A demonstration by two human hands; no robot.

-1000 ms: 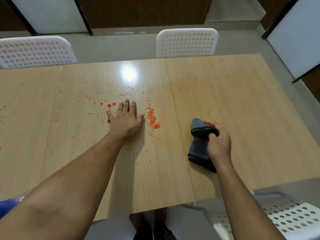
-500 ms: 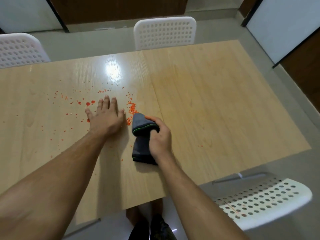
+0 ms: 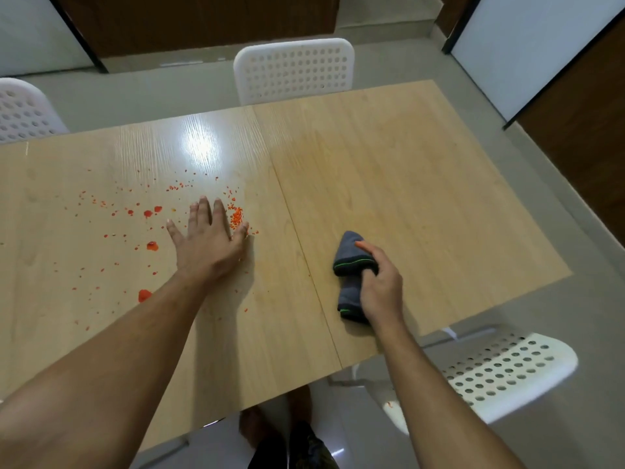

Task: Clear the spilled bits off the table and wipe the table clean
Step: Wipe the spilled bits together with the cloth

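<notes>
The soft, light cloth point(image 3: 351, 275) bunches in the right hand point(image 3: 380, 286)'s clenched fingers; left hand point(image 3: 208, 245) lies flat beside probably loose orange bits point(image 3: 236, 216).

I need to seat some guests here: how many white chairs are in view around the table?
3. One chair is at the table's far edge, one chair at the far left, partly cut off by the frame, and one chair at the near right. Others may sit outside the view.

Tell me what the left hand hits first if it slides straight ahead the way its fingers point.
Probably the scattered orange bits just beyond the left hand, then bare table to its far edge.
</notes>
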